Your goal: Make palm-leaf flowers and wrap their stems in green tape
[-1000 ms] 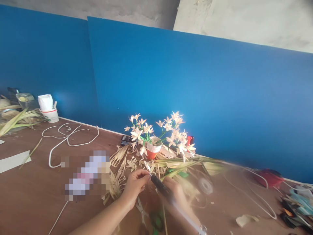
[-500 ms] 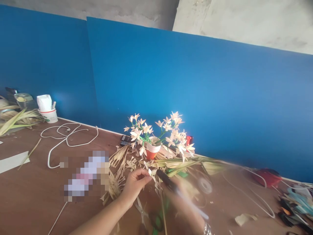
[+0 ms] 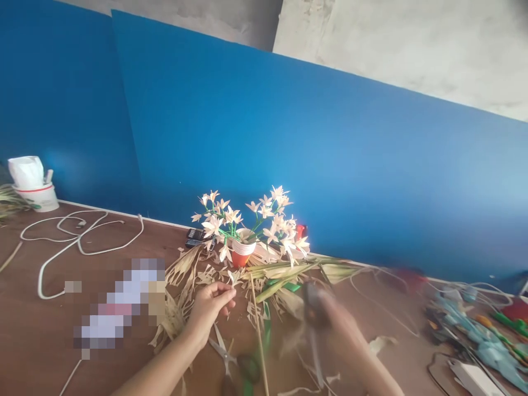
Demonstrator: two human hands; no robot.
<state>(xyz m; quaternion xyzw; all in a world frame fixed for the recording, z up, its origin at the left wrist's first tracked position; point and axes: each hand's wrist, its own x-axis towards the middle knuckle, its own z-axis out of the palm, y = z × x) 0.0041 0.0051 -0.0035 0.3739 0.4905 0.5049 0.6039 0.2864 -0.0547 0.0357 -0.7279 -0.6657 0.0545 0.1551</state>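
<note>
My left hand (image 3: 208, 311) is closed in a pinch on a small pale husk flower (image 3: 234, 277) in front of the cup. Out to the right, my right hand (image 3: 340, 319) is blurred by motion. It grips a dark glue gun (image 3: 311, 305) with a long whitish glue stick (image 3: 317, 357) trailing from it. Scissors (image 3: 224, 351) with dark handles lie between the two forearms, near a thin straw-coloured stick (image 3: 258, 335). Behind the hands, a red and white paper cup (image 3: 242, 254) holds several pale flowers (image 3: 272, 225) on green stems.
Dry husk scraps (image 3: 177, 308) and long leaves (image 3: 284, 272) spread around the cup. White cables (image 3: 78, 236) loop across the table (image 3: 28, 330) on the left, near a white tub (image 3: 39, 197). Blue plastic (image 3: 490, 341) and tools clutter the right. A blue panel (image 3: 247, 126) stands behind.
My right hand has carried the glue gun away to the right, off the small flower. My left hand keeps its pinch on the flower. The view has turned right.
</note>
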